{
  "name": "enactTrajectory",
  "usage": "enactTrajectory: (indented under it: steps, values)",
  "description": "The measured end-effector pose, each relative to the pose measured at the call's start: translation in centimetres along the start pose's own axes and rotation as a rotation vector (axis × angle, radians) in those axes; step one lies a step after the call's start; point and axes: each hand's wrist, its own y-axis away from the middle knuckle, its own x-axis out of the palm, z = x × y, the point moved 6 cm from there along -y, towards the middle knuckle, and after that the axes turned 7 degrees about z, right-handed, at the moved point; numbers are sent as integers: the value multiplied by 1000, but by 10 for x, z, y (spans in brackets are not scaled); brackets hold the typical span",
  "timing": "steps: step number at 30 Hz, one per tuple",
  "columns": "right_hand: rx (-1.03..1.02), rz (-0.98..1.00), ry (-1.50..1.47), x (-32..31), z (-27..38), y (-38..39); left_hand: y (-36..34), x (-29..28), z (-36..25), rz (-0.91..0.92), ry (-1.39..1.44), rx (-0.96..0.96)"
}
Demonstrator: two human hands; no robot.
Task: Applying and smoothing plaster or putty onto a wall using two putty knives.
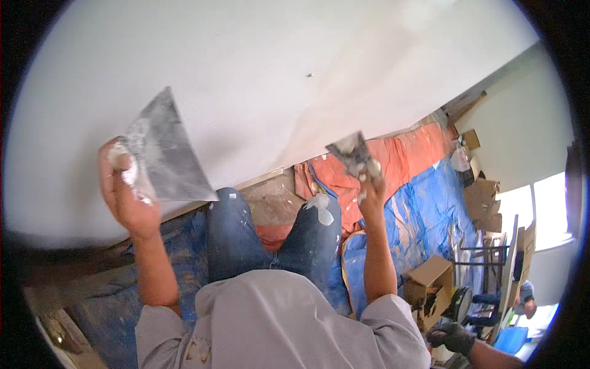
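Note:
My left hand (126, 197) is closed round the handle end of a wide putty knife (169, 150), whose grey metal blade is smeared with white compound. White paste also coats my left thumb and fingers. Off to the right, my right hand (372, 190) grips a smaller putty knife (349, 149) with a lump of pale compound on its blade. Both blades are held up in front of a white wall (258, 80); whether either touches it I cannot tell. A small dark mark (310, 75) shows on the wall.
Blue tarp (405, 212) and orange-red cloth (412, 154) cover the floor along the wall. An opened cardboard box (430, 277) stands at the right. Beyond it are a ladder-like frame (485, 255) and a window (550, 206). A co-worker's gloved hand (455, 338) reaches in at the lower right.

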Motion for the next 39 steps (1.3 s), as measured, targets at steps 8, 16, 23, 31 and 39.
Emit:
enactTrajectory:
  steps: [8,16,23,31,39]
  values:
    - [-17,-504,-196,-21,-52,-113,-62,-10,-3,141,-268,239]
    - [-51,-841,510,83,-2,-102,-50,-3,0,167,-825,543]
    - [24,-622,207,21,-50,-83,-55,4,-1,161,-380,270]
    - [32,-795,92,26,-22,-148,-56,0,5,145,-364,221]
    - [-211,-384,462,145,20,-52,-56,2,0,165,-328,202]
